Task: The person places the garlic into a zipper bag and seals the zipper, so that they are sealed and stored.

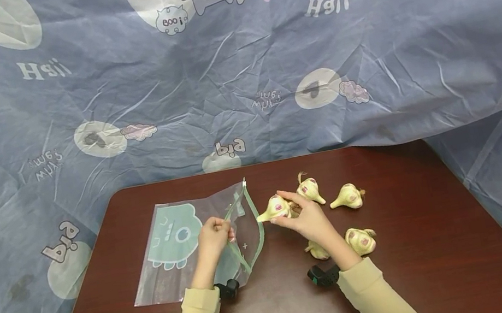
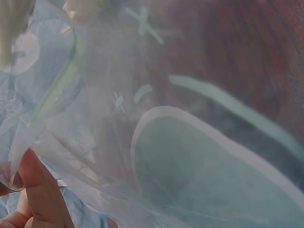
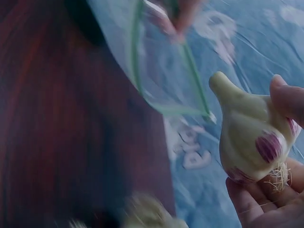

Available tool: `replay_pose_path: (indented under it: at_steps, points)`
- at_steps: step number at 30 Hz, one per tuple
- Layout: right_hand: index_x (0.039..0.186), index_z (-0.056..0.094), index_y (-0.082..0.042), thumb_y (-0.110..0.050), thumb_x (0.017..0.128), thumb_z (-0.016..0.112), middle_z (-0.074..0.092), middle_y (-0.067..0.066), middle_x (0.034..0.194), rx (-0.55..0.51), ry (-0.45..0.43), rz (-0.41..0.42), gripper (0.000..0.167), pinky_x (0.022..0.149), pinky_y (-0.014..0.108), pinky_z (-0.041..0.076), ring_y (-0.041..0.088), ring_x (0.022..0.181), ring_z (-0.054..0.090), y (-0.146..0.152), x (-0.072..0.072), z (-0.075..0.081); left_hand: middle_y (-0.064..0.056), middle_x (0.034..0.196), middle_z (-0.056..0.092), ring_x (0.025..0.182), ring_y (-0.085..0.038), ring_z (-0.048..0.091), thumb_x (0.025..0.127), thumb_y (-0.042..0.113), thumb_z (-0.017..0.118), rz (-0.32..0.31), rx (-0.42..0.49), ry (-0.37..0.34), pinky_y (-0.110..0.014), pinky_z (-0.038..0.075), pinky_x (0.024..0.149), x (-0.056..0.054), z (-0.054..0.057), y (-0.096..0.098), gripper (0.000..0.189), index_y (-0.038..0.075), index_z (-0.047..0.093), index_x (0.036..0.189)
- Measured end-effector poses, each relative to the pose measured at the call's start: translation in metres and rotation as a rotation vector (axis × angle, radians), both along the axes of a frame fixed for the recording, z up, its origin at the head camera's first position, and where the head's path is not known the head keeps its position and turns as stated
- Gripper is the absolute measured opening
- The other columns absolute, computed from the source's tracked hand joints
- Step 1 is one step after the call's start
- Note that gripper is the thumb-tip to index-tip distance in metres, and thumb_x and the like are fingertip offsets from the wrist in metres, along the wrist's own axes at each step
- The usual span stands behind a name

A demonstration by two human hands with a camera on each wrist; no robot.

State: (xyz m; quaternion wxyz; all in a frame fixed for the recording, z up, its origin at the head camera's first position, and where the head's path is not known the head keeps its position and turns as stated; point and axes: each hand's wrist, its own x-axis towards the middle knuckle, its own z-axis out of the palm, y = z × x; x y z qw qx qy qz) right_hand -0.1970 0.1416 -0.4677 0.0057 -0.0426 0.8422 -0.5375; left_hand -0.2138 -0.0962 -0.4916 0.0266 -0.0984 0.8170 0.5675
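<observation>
A clear zip bag (image 1: 153,286) with green edging and a pale green cartoon print lies on the table, its mouth gaping toward the right. My left hand (image 1: 214,234) pinches one edge of that mouth between thumb and fingers, which the left wrist view shows close up through the film (image 2: 104,142). Between the thumb and fingers of my right hand (image 1: 311,218) is a garlic bulb (image 3: 249,128) with purple patches. Its stem points left toward the bag's opening, and its roots face the palm.
More garlic bulbs lie to the right: one bulb (image 1: 308,190) behind the right hand, another bulb (image 1: 349,196) farther right, and two nearer, a bulb (image 1: 361,241) and one partly hidden by the forearm. A blue patterned cloth (image 1: 236,70) hangs behind the brown table (image 1: 424,238).
</observation>
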Motion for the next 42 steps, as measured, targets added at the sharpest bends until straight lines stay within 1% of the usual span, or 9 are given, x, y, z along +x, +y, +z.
replay_pose_path:
  at_steps: [3,5,9,17,21,26,31,38,42]
  points:
    - [0.138,0.057,-0.014,-0.027,0.077,0.085,0.059,0.007,0.138,0.046,0.053,0.040,0.068,0.096,0.043,0.051,0.024,0.119,0.059,-0.016,-0.001,-0.008,-0.006,0.068,0.068,0.053,-0.005,0.060,0.096,0.011,0.060,0.001,0.000,0.000,-0.021,0.052,0.058,0.000,-0.001,0.000,0.013,-0.001,0.059,0.090]
    - [0.137,0.058,-0.012,-0.027,0.077,0.085,0.060,0.009,0.136,0.088,0.092,0.068,0.068,0.094,0.043,0.051,0.025,0.117,0.060,-0.026,-0.002,-0.012,-0.006,0.069,0.068,0.052,-0.005,0.060,0.096,0.010,0.060,0.002,0.002,-0.002,-0.021,0.053,0.058,-0.001,-0.001,0.000,0.013,-0.001,0.059,0.090]
    - [0.136,0.058,-0.010,-0.027,0.077,0.085,0.061,0.009,0.134,0.155,0.136,0.128,0.068,0.100,0.048,0.049,0.028,0.122,0.059,-0.040,-0.002,-0.017,-0.007,0.070,0.068,0.053,-0.006,0.061,0.096,0.011,0.060,0.005,-0.003,-0.008,-0.022,0.054,0.058,0.000,-0.002,0.001,0.013,-0.001,0.059,0.091]
    - [0.138,0.055,-0.007,-0.027,0.079,0.084,0.061,0.009,0.132,0.227,0.158,0.225,0.069,0.095,0.044,0.052,0.026,0.117,0.062,-0.054,-0.003,-0.029,-0.007,0.071,0.068,0.056,-0.007,0.061,0.097,0.011,0.060,0.002,-0.004,-0.018,-0.022,0.053,0.059,0.001,0.000,0.003,0.013,0.000,0.059,0.091]
    - [0.138,0.056,-0.007,-0.027,0.078,0.084,0.063,0.010,0.130,0.245,0.157,0.257,0.069,0.091,0.042,0.053,0.024,0.111,0.063,-0.057,-0.004,-0.036,-0.007,0.071,0.069,0.056,-0.006,0.061,0.096,0.011,0.060,0.006,0.006,-0.017,-0.020,0.052,0.058,0.001,0.001,0.004,0.013,0.000,0.059,0.090]
    - [0.137,0.057,-0.006,-0.027,0.078,0.084,0.061,0.013,0.133,0.251,0.133,0.271,0.068,0.095,0.044,0.051,0.028,0.117,0.062,-0.059,-0.006,-0.045,-0.008,0.071,0.069,0.055,-0.005,0.061,0.096,0.011,0.061,0.006,-0.003,-0.009,-0.020,0.050,0.057,0.002,0.003,0.005,0.013,0.000,0.060,0.090]
    - [0.139,0.054,-0.006,-0.029,0.081,0.082,0.059,0.014,0.137,0.250,0.061,0.296,0.068,0.097,0.046,0.050,0.031,0.121,0.059,-0.060,-0.009,-0.053,-0.005,0.070,0.069,0.056,-0.005,0.059,0.096,0.013,0.061,0.000,-0.043,-0.004,-0.020,0.045,0.055,0.004,0.004,0.005,0.012,0.001,0.061,0.090]
    - [0.140,0.054,-0.006,-0.030,0.085,0.078,0.058,0.015,0.138,0.242,0.011,0.295,0.065,0.099,0.047,0.049,0.032,0.124,0.058,-0.061,-0.011,-0.061,-0.001,0.068,0.065,0.058,-0.006,0.059,0.096,0.011,0.060,0.014,0.042,-0.015,-0.018,0.047,0.056,0.005,0.006,0.003,0.013,-0.002,0.059,0.095]
    - [0.140,0.053,-0.007,-0.027,0.086,0.077,0.058,0.015,0.139,0.231,0.005,0.290,0.063,0.098,0.046,0.050,0.031,0.123,0.058,-0.064,-0.011,-0.063,-0.002,0.069,0.065,0.059,-0.006,0.059,0.096,0.013,0.060,0.014,0.048,-0.010,-0.018,0.049,0.056,0.005,0.006,0.002,0.015,-0.002,0.059,0.096]
